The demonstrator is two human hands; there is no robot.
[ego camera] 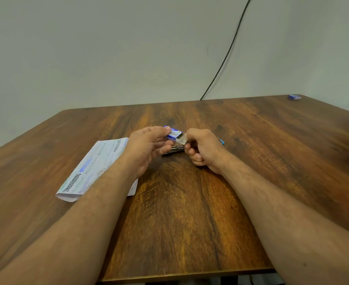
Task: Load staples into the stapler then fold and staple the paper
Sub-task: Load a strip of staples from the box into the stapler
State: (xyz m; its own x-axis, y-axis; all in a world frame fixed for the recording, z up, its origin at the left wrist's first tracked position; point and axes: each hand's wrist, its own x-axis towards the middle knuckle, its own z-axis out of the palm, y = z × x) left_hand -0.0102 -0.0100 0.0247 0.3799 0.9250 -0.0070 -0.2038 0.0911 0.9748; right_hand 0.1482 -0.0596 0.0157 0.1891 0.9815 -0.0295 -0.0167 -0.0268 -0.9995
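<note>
Hands (149,145) (202,149) hold staple box (174,135) above stapler (174,150).

It looked like a plain office or study corner: a bare wood-grain desk (190,212) stood against a blank pale wall (107,48), a black cable (227,56) trailing down well beyond the fingers (165,130).

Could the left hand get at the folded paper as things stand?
Probably yes, once freed: the paper lies flat on the table under the left forearm, nothing on top. But the left hand is holding the staple box.
</note>
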